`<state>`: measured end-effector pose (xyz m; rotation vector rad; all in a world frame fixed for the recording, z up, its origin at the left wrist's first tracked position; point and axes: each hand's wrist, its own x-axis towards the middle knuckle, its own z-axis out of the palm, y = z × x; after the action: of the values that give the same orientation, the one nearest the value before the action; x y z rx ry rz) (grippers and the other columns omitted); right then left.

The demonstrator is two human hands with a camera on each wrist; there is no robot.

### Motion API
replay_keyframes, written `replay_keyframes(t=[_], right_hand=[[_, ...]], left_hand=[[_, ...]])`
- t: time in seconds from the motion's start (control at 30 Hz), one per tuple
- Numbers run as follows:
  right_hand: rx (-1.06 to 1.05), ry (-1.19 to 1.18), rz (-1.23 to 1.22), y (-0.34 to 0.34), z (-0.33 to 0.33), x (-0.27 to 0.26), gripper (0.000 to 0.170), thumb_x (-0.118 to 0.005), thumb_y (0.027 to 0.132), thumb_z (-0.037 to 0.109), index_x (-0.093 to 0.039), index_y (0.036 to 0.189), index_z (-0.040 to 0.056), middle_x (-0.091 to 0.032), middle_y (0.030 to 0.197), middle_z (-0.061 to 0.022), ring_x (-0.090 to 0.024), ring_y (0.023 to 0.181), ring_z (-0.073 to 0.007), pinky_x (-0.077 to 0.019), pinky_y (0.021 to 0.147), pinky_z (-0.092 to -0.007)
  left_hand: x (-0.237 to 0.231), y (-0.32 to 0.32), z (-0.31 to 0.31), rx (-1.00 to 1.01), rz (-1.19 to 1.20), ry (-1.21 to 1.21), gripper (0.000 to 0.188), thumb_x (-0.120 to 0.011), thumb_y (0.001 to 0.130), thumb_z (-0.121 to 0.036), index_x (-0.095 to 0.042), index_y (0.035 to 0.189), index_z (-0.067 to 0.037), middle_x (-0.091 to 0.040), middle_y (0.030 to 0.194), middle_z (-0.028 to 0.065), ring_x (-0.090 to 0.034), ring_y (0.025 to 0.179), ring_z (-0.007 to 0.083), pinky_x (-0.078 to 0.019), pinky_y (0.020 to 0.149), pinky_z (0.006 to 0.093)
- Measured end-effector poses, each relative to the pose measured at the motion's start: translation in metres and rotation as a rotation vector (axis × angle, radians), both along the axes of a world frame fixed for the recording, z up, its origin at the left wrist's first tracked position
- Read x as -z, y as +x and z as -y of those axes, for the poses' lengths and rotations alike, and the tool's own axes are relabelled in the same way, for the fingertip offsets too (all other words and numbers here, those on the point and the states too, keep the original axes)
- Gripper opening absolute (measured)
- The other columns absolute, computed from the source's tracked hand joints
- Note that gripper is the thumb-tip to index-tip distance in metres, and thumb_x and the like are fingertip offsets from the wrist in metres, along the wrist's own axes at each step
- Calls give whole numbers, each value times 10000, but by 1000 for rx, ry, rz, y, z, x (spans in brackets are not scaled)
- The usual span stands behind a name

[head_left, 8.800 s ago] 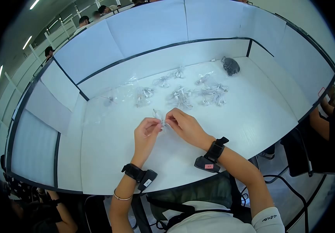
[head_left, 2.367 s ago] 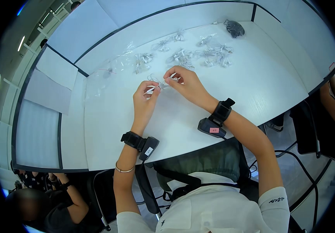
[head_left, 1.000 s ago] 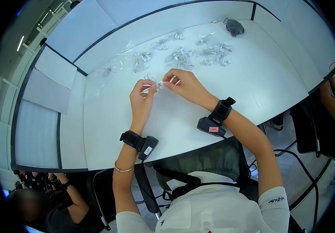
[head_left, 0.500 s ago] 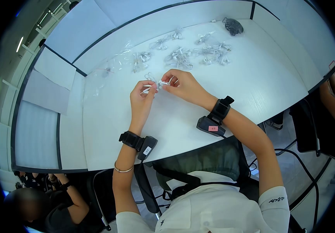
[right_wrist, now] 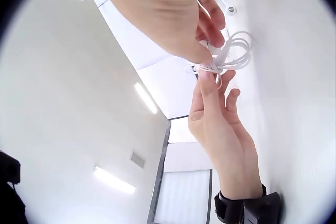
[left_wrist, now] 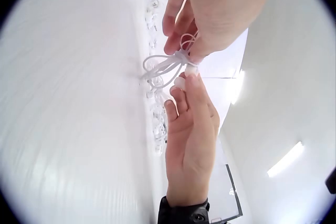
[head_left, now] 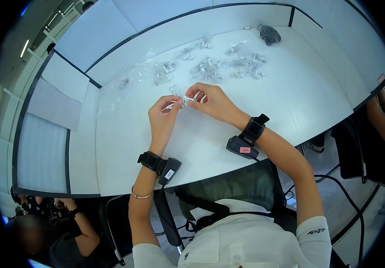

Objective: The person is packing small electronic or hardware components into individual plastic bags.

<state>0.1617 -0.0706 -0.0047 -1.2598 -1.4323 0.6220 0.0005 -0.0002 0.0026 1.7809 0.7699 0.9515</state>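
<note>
Both hands meet over the white table, working on a pair of white wired earphones with the cord bundled in loops. My left hand (head_left: pixel 163 110) pinches the gathered cord between thumb and fingers. Loops of the earphones' cord (right_wrist: pixel 241 50) stick out past the fingertips. From the other side my right hand (head_left: pixel 214 100) pinches the earbud end; in the left wrist view one white earbud (left_wrist: pixel 180 82) shows by its fingertips. The two hands' fingertips are almost together, partly hiding the middle of the bundle.
Several bundles of similar white cords (head_left: pixel 208 69) lie farther back on the table (head_left: pixel 255 116). Clear plastic bags (head_left: pixel 139 71) lie at the back left, and a dark rounded object (head_left: pixel 269 35) sits at the back right. Low white partitions (head_left: pixel 246 15) border the table.
Since the oldest frame the head view has tilted down, and the cord loops spread wider from my left hand. Over the last second both hands shift only slightly, staying together at the earphones.
</note>
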Motion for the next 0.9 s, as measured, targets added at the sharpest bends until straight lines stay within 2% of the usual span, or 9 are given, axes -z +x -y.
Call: replay_keyframes(t=[0.07,0.17,0.47,0.57,0.67,0.77,0.87,0.9], right_hand=[[-15,-19,19,1,0,-1,223,-651,785,161,-603,955,25,-607,866,-23,-535,709,-88,-440,604,-233],[-28,-9,-28,1,0,-2,226,-667,754,153,-602,918,12,-616,825,-59,-562,692,-126,-457,601,-268],[-169,15,-187,10,-1,-11,154,-602,818,173,-622,881,34,-622,816,-31,-549,690,-110,-442,605,-239],[-145,34,-19,12,5,-17,129,-582,845,165,-628,915,66,-626,867,3,-555,741,-81,-419,619,-224],[-122,86,72,9,8,-20,112,-597,831,130,-632,924,81,-618,863,11,-547,727,-90,-413,608,-222],[-110,92,138,8,8,-18,148,-608,807,132,-645,948,111,-620,852,-20,-558,687,-151,-459,602,-276],[-119,75,215,7,10,-19,196,-618,798,135,-654,990,149,-612,855,-21,-556,678,-170,-467,608,-290],[-119,54,275,9,11,-19,233,-615,796,131,-655,1020,182,-609,851,-22,-558,679,-177,-467,614,-287]], left_hand=[[-1,-1,1,-11,-7,9,142,-624,826,-81,-628,918,27,-640,842,81,-615,731,119,-464,644,216],[-1,-1,1,0,6,2,158,-618,832,-89,-635,931,33,-646,848,83,-625,738,127,-463,642,221],[3,-4,-12,202,97,-84,145,-619,840,-112,-631,939,-6,-643,892,51,-601,774,103,-436,609,212],[4,-5,-14,236,94,-76,136,-625,835,-106,-634,933,-12,-633,904,44,-585,778,93,-437,610,212],[3,-7,-16,264,105,-30,130,-626,835,-100,-634,930,-11,-622,907,35,-572,791,90,-436,622,202],[1,-9,-17,285,113,-9,114,-642,811,-89,-652,903,-21,-614,910,42,-567,814,106,-428,659,219],[2,-9,-21,232,-28,254,81,-635,796,-47,-657,870,-20,-599,915,34,-547,838,117,-413,708,244],[-1,-9,-19,211,-52,268,79,-653,772,-45,-661,847,-19,-578,917,31,-531,866,128,-403,748,259]])
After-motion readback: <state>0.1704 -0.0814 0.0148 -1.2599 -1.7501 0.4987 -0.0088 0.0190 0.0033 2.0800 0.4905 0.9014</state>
